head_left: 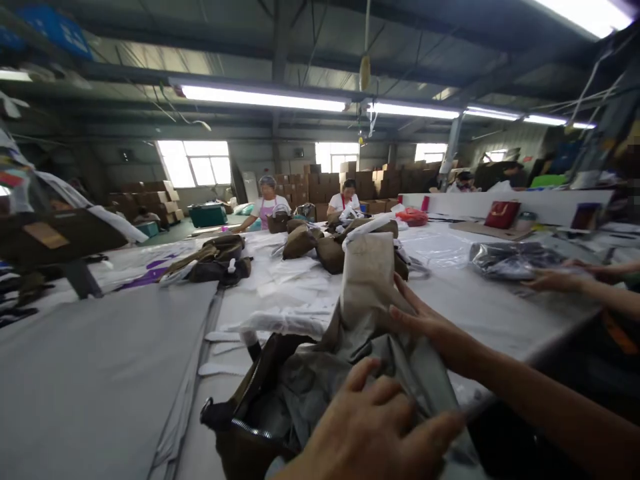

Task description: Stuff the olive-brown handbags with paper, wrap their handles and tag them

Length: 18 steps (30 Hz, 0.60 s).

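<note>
A dark brown bag (250, 447) lies open on the white table in front of me, its zipper apart and its grey lining (310, 380) pulled up and out to the right. Over the bag opening is my left hand (370, 427), slightly blurred, its fingers apart and bent above the lining. My right hand (430, 327) rests with spread fingers against the raised lining, beside a beige pocket panel (369, 267) that stands upright. A white-wrapped handle (285, 323) lies behind the bag's opening.
Grey sheets (95, 380) are stacked at the left. Several brown bags (330, 250) lie farther back. At the right, another person's hands (560, 280) touch a plastic-wrapped item (515, 259). Other people sit across the table. A bag hangs on a stand (83, 280) at the left.
</note>
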Available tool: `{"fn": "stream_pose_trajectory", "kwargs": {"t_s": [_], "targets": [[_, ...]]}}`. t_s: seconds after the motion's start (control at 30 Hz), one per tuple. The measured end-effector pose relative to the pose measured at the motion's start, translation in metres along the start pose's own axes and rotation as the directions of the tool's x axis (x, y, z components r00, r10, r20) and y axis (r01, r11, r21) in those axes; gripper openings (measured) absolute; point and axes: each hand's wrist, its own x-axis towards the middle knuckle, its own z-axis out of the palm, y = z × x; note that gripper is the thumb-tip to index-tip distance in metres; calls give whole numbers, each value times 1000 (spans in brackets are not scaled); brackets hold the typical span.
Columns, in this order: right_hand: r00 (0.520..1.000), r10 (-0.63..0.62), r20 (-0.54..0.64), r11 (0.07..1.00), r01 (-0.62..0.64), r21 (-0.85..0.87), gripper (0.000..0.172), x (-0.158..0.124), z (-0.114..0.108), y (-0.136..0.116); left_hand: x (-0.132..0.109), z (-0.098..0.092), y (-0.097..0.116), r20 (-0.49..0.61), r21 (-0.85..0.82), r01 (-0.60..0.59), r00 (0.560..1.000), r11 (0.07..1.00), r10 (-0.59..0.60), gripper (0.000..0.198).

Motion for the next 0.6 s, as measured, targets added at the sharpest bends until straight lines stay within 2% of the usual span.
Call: {"fn": "stream_pose_trajectory", "kwargs": {"t_s": [0.07,0.1,0.2,0.27,0.33,0.4,0.43,0.5,0.57,0.6], "targets": [[1000,19,21,974,-24,225,92,2,11,-4,4,-9,-11,96,-158,47,995,986,-32,29],[999,14,36,954,-24,299,89,3,14,-4,5,-18,-18,180,-261,124,980,957,-78,31],[996,-29,81,904,-8,427,76,6,17,1,5,-47,-40,409,-511,432,883,743,-232,33],[996,-60,70,899,24,437,68,4,18,5,3,-58,-51,446,-575,539,837,616,-316,35],[994,-101,46,908,73,413,63,0,19,6,2,-59,-58,342,-528,592,804,609,-486,32],[990,-142,16,920,126,372,64,-6,23,3,0,-53,-58,107,-352,637,755,685,-647,20],[987,-159,-1,928,150,342,66,-10,26,0,-1,-49,-57,-37,-233,644,743,729,-668,21],[982,-188,-3,943,181,278,74,-19,31,-4,-3,-42,-52,-265,-7,598,772,802,-578,38],[973,-219,74,948,195,250,80,-28,35,-6,-5,-38,-46,-359,78,542,798,837,-484,46],[962,-237,133,947,199,251,82,-33,37,-6,-5,-37,-44,-357,42,546,790,837,-498,46]]}}
